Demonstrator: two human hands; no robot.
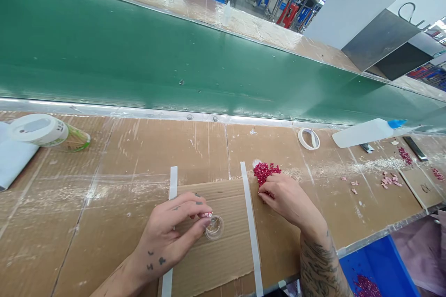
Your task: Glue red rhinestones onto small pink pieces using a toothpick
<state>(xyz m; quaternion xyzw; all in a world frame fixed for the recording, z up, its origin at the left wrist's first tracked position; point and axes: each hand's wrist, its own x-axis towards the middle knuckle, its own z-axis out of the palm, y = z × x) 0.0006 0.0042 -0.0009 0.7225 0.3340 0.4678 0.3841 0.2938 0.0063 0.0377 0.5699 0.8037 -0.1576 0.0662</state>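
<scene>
Left hand [163,236] pinching a small piece [208,215] just above a clear cup [214,228]; right hand [284,197] curled against red beads [265,171], grip unclear.

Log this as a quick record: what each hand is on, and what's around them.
left hand: pinching a small red-and-white piece over a clear round cup
right hand: on a pile of red beads
work surface: cardboard sheet between white tape strips
nearby: green conveyor belt; blue bin holding more red beads
</scene>
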